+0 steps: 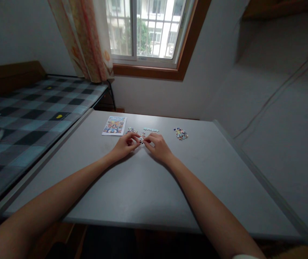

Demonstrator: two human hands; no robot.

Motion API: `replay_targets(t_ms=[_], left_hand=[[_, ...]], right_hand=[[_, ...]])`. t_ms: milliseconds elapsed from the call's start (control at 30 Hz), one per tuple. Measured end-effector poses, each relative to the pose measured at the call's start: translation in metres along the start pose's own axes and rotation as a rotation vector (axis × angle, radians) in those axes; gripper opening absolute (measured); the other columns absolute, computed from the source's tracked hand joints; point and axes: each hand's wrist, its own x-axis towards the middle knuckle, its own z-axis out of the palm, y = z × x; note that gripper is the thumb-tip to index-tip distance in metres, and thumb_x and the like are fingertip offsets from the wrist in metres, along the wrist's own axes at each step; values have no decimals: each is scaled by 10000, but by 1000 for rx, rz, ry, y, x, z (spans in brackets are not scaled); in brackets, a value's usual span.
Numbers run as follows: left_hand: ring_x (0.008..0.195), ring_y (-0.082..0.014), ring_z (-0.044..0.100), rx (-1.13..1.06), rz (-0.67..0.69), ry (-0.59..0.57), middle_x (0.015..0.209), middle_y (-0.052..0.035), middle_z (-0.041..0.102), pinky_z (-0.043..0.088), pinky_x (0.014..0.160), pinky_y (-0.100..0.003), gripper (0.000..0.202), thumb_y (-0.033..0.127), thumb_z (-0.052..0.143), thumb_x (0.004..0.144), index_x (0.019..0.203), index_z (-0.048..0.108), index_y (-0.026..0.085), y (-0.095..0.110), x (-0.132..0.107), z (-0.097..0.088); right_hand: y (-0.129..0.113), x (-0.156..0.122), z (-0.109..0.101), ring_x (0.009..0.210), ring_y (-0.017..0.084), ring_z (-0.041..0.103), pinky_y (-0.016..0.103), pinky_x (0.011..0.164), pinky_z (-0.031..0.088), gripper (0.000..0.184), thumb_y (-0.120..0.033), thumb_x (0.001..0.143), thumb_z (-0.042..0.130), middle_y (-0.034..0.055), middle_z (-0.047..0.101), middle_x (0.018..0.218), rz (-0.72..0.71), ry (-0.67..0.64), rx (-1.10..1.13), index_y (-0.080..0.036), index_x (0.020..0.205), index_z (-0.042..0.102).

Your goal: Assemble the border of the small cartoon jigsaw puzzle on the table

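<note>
Near the far side of the white table, my left hand and my right hand meet fingertip to fingertip. Both are closed in a pinch on small puzzle pieces, partly hidden by the fingers; which piece each one holds is too small to tell. Just behind my left hand lies a small heap of loose puzzle pieces. A joined strip of pale blue puzzle pieces lies behind my right hand. Further right is a larger pile of mixed puzzle pieces.
A colourful printed picture sheet lies flat at the table's far left. The white table stands beside a bed with a checked cover. Behind are a curtain and a barred window; a wall borders the right.
</note>
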Motion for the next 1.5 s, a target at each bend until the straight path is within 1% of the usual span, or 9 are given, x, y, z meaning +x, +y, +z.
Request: replay_targets(t_ms=[133,300,433,633,867,967,1167,1333,1500], left_hand=[[541,-60,514,36,6,0,810,-21,637,412,497,-188,303,331,686,767,993,609,144,1,0,1],[549,-64,534,112,14,1,833,-29,659,406,486,-182,259,325,665,788,971,632,145,3,-1,2],[552,-70,547,149,12,4,825,-32,673,415,490,-182,257,333,650,799,972,654,142,1,-1,2],[548,-70,576,151,32,-32,863,-33,683,440,502,-184,288,322,617,822,1058,668,166,6,-2,0],[577,-93,596,210,10,2,834,-26,691,452,544,-207,234,309,657,795,974,672,159,-3,-2,0],[647,-120,598,334,47,30,792,-17,689,461,622,-236,197,298,689,777,927,679,171,-7,-1,-1],[765,-182,575,686,120,-46,785,-32,653,430,749,-311,170,350,720,759,805,700,188,1,0,-3],[875,-213,580,745,111,-22,885,-46,656,418,827,-343,160,294,662,764,882,726,205,3,-3,-1],[898,-207,581,733,91,-24,874,-37,659,414,847,-343,140,271,624,794,849,738,214,0,-3,-1]], right_hand=[[3,1,0,801,154,571,309,804,414,144,-234,905,554,37,649,818,17,0,95,-175,836,666],[4,2,-1,741,141,569,280,745,440,141,-218,889,553,27,636,768,62,60,211,-170,815,663],[5,1,-1,747,146,582,292,754,455,140,-234,884,553,24,642,773,106,52,229,-178,824,667],[4,1,0,741,143,580,288,738,454,149,-234,891,547,26,636,769,77,9,204,-169,811,654],[8,2,-7,768,137,607,287,766,471,137,-216,883,561,42,680,845,108,4,212,-169,904,688],[15,2,-18,764,141,614,298,765,467,135,-201,857,602,48,694,874,139,-48,96,-177,942,704],[20,0,-32,765,163,603,315,756,442,76,-263,791,710,47,691,818,117,-218,-65,-196,809,741],[19,0,-30,798,181,589,326,779,409,74,-266,784,714,47,695,815,147,-292,-180,-211,814,754],[18,1,-28,810,167,582,287,767,397,85,-228,803,690,51,692,832,170,-345,-186,-196,850,752]])
